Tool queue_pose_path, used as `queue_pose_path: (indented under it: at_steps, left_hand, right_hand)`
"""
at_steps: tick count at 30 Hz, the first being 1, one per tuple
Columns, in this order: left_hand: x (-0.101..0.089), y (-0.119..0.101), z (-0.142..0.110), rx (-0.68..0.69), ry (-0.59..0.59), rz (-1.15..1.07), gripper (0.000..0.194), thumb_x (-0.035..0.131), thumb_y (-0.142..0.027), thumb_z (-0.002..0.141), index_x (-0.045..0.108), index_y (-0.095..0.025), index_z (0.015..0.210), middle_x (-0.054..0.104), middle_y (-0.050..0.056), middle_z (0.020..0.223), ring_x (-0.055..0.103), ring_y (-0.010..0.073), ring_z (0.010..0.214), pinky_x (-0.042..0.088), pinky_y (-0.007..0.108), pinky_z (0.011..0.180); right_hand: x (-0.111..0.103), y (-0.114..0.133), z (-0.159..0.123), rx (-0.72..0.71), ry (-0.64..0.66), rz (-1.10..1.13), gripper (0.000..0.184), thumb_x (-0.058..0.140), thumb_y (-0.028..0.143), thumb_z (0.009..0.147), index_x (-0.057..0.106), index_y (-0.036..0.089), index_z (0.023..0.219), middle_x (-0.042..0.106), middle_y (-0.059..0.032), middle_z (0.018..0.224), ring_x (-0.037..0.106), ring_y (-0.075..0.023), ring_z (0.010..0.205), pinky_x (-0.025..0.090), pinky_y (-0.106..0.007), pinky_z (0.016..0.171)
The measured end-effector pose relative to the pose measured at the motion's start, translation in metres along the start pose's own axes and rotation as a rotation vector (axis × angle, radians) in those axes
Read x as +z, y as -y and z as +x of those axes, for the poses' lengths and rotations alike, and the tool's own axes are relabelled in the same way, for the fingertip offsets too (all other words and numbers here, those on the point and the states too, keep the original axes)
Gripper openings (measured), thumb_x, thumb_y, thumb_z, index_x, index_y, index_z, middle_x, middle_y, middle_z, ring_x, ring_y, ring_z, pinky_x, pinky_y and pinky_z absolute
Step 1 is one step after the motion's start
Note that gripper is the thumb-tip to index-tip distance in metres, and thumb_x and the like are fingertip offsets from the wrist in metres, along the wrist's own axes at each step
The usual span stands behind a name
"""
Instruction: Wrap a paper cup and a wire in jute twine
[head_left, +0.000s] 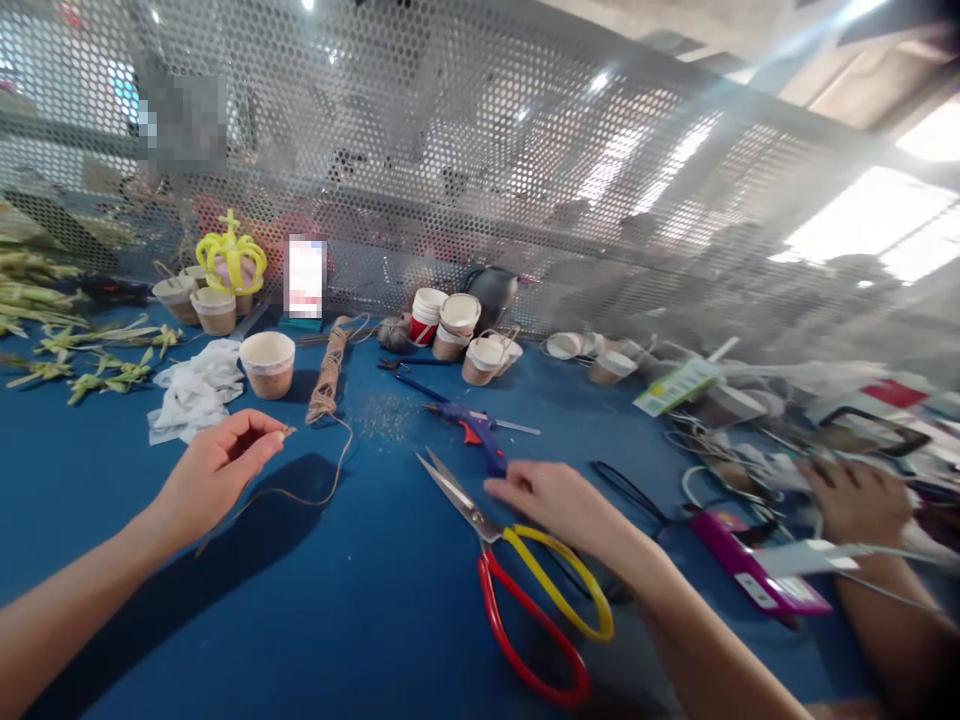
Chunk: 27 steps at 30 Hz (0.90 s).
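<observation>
My left hand (223, 468) is closed in a pinch on a small brown bit that looks like twine (291, 431); most of it is hidden by the fingertips. A bundle of twine (328, 372) lies beyond, its loose strand curving over the table below this hand. A paper cup (268, 366) wrapped in a brown band stands upright behind my left hand. My right hand (551, 500), slightly blurred, has its fingers curled at the handle end of a blue glue gun (469, 422), which lies on its side. Large scissors (474, 515) with red and yellow handles lie partly spread, left of my right wrist.
More wrapped cups (459, 318) stand along the perforated metal screen (450, 170). White crumpled cloth (196, 385) and green plant-like pieces (112, 372) are at left. A phone (305, 277) leans upright. Another person's hand (859, 500) is at right, near cables and a purple box (754, 565).
</observation>
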<state>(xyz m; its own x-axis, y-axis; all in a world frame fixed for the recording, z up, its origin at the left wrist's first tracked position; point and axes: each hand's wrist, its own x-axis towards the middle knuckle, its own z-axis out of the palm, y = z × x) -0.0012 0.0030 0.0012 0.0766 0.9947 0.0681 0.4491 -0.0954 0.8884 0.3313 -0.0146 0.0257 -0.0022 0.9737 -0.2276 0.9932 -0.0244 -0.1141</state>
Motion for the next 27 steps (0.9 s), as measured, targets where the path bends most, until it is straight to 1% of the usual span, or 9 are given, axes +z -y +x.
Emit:
queue_pose_path:
  at_steps: [2, 3, 5, 8, 12, 15, 18, 23, 27]
  left_hand:
    - [0.001, 0.001, 0.001, -0.001, -0.009, 0.014, 0.025, 0.050, -0.043, 0.073, 0.055, -0.020, 0.080, 0.045, -0.004, 0.054, 0.040, 0.0107, 0.049, 0.033, 0.020, 0.045]
    - [0.001, 0.001, 0.001, -0.011, -0.010, 0.018, 0.026, 0.050, -0.044, 0.072, 0.055, -0.020, 0.080, 0.046, -0.004, 0.054, 0.040, 0.0109, 0.048, 0.033, 0.020, 0.045]
    - [0.000, 0.002, 0.002, -0.030, -0.015, 0.011, 0.028, 0.049, -0.046, 0.071, 0.055, -0.020, 0.079, 0.045, -0.004, 0.052, 0.040, 0.0111, 0.047, 0.033, 0.020, 0.043]
    - [-0.001, 0.004, 0.003, -0.051, -0.014, 0.043, 0.028, 0.050, -0.047, 0.070, 0.056, -0.021, 0.078, 0.048, -0.003, 0.052, 0.041, 0.0114, 0.047, 0.034, 0.020, 0.043]
    - [-0.002, 0.007, 0.005, -0.028, -0.032, 0.080, 0.027, 0.050, -0.047, 0.070, 0.056, -0.022, 0.077, 0.053, -0.001, 0.057, 0.046, 0.0125, 0.049, 0.035, 0.020, 0.044]
    - [-0.001, 0.009, 0.005, -0.016, -0.052, 0.096, 0.028, 0.050, -0.049, 0.069, 0.057, -0.023, 0.077, 0.055, -0.001, 0.059, 0.048, 0.0134, 0.051, 0.036, 0.020, 0.044]
    - [0.000, 0.010, 0.005, -0.009, -0.056, 0.121, 0.030, 0.051, -0.050, 0.069, 0.058, -0.023, 0.079, 0.055, -0.001, 0.059, 0.048, 0.0141, 0.051, 0.036, 0.021, 0.044]
    - [0.000, 0.008, 0.003, 0.010, -0.032, 0.118, 0.029, 0.051, -0.048, 0.069, 0.058, -0.022, 0.080, 0.054, -0.001, 0.060, 0.048, 0.0142, 0.052, 0.036, 0.021, 0.044]
    - [0.001, 0.005, 0.004, 0.015, -0.021, 0.065, 0.028, 0.050, -0.047, 0.069, 0.057, -0.021, 0.077, 0.055, -0.001, 0.059, 0.047, 0.0134, 0.051, 0.035, 0.020, 0.044]
  right_hand:
    - [0.000, -0.001, 0.014, 0.134, -0.139, -0.096, 0.035, 0.042, 0.051, 0.077, 0.053, 0.018, 0.070, 0.061, -0.0050, 0.065, 0.056, -0.0191, 0.060, 0.032, -0.025, 0.051]
    - [0.001, -0.001, 0.023, 0.166, -0.156, -0.120, 0.035, 0.045, 0.051, 0.075, 0.054, 0.017, 0.076, 0.063, -0.0074, 0.069, 0.058, -0.0215, 0.064, 0.033, -0.026, 0.052]
    - [0.007, -0.004, 0.039, 0.158, -0.110, -0.130, 0.033, 0.048, 0.047, 0.075, 0.055, 0.015, 0.080, 0.064, -0.0110, 0.075, 0.060, -0.0237, 0.069, 0.034, -0.026, 0.054]
    - [0.016, -0.013, 0.054, 0.138, -0.096, -0.141, 0.022, 0.047, 0.035, 0.076, 0.056, 0.015, 0.078, 0.065, -0.0107, 0.074, 0.061, -0.0232, 0.069, 0.034, -0.026, 0.054]
    - [0.013, -0.028, 0.060, 0.159, -0.131, -0.153, 0.023, 0.044, 0.034, 0.075, 0.057, 0.016, 0.077, 0.065, -0.0086, 0.070, 0.060, -0.0224, 0.066, 0.033, -0.025, 0.054]
    - [0.002, -0.034, 0.064, 0.211, -0.167, -0.163, 0.028, 0.039, 0.036, 0.078, 0.058, 0.014, 0.080, 0.065, -0.0102, 0.071, 0.060, -0.0228, 0.068, 0.034, -0.026, 0.055]
    - [-0.003, -0.035, 0.072, 0.234, -0.174, -0.177, 0.029, 0.040, 0.034, 0.077, 0.059, 0.013, 0.084, 0.065, -0.0117, 0.076, 0.061, -0.0242, 0.071, 0.036, -0.026, 0.056]
    - [0.006, -0.030, 0.083, 0.230, -0.148, -0.195, 0.028, 0.042, 0.031, 0.076, 0.060, 0.012, 0.086, 0.066, -0.0145, 0.082, 0.062, -0.0254, 0.076, 0.038, -0.027, 0.058]
    - [0.014, -0.029, 0.075, 0.212, -0.149, -0.195, 0.028, 0.041, 0.032, 0.078, 0.060, 0.012, 0.088, 0.066, -0.0143, 0.082, 0.062, -0.0252, 0.077, 0.038, -0.027, 0.059]
